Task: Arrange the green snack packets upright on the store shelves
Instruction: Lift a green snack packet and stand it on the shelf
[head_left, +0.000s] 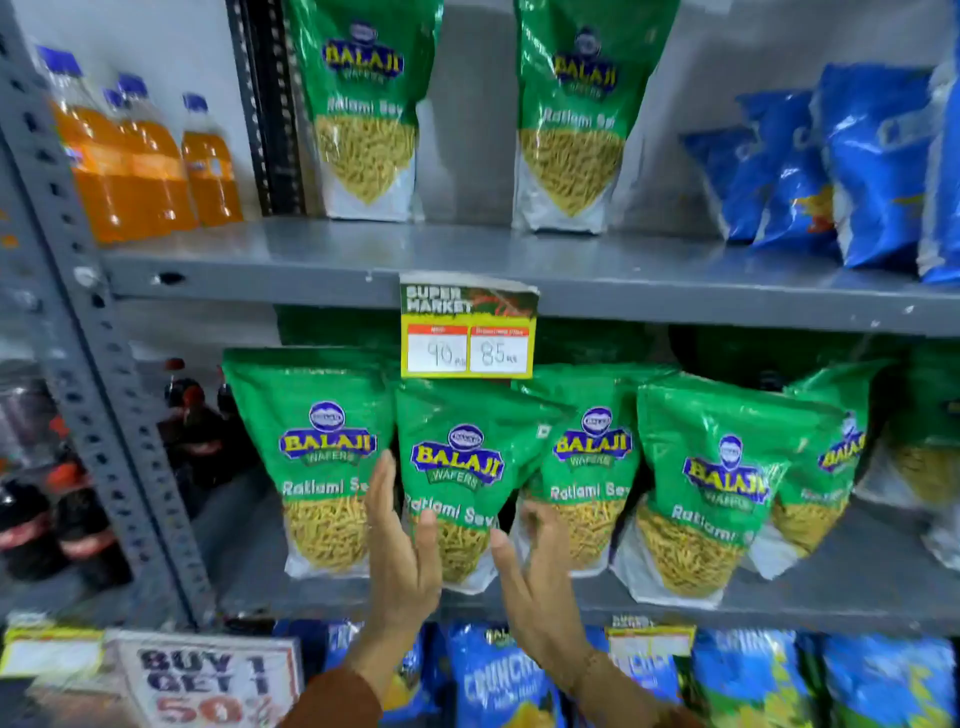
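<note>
Hands are seen from the head camera at the middle level of a grey perforated steel shelf rack (675, 304). A glossy green plastic snack packet (457, 467), printed "Balaji Wafers Ratlami Sev" with a clear window of thin yellow strands, is flanked low down by both hands; it stands on the middle shelf, tilted slightly, second from the left in a crowded row. The left hand (400, 551) is held flat and upright against the packet's left edge, its fingers (382, 488) straight and together, thumb lying over the clear window. The right hand (535, 577) is set at the packet's lower right corner, fingers loosely spread and partly blurred; whether they press the film cannot be told. No closed grip is formed by either hand.

Just left stands another green packet (317, 457), upright. To the right, three more green packets (717, 483) lean and overlap. On the upper shelf two tall green packets (363, 104) are stood upright and well apart, with crinkled blue foil bags (841, 166) at the right. Clear plastic bottles of orange drink (156, 161) are seen in the neighbouring bay. A yellow-bordered paper price tag (467, 332) marked 90 and 85 is fixed to the upper shelf's front edge.
</note>
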